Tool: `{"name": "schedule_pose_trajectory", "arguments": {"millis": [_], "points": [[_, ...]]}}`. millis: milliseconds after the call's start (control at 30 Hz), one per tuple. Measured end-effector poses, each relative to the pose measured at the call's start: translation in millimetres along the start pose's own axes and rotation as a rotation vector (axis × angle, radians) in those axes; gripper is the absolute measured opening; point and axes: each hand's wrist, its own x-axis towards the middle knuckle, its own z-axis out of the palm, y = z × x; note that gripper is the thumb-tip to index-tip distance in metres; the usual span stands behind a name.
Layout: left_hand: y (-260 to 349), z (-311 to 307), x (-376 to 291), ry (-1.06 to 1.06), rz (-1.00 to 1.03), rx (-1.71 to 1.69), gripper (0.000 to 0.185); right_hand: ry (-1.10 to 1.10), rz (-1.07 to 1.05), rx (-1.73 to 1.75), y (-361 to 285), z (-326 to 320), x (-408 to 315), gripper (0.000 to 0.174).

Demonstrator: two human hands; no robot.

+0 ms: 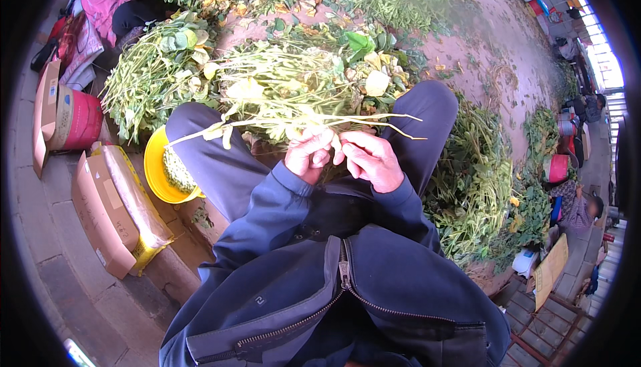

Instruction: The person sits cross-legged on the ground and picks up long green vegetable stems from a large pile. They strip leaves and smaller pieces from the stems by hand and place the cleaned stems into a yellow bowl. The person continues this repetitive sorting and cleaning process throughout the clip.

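My left hand [308, 156] is closed around a cut bean plant stem [320, 118] above my lap. Its thin bare ends stick out to the right, past my right hand, and several pale green pods hang along it. Between my hands is a bean pod [336, 143]. The bent fingers of my right hand [374, 161] pinch at this pod, though the exact contact is partly hidden. Just beyond my hands, between my knees, lies a heap of leafy bean plants [295, 74]. Beside my left knee, a yellow bucket [154, 167] holds picked green pods [176, 171].
Cardboard [107, 212] and a yellow-edged package lie on the left ledge. Behind them stands a pink-and-grey bucket [82, 117]. A person in pink [107, 1] sits at upper left. More bean plants [470, 182] lie beside my right knee; other people and buckets line the far right.
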Motion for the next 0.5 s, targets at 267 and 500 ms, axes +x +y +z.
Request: {"name": "schedule_pose_trajectory", "arguments": {"millis": [267, 500], "points": [[1.5, 38.1, -10.4, 0.086, 0.136, 0.269, 0.016, 0.034, -0.238, -0.360, 4.8, 6.8, 0.7, 0.016], [-1.7, 22.1, -12.7, 0.090, 0.132, 0.304, 0.014, 0.031, -0.179, -0.228, 2.4, 4.6, -1.3, 0.018]]}}
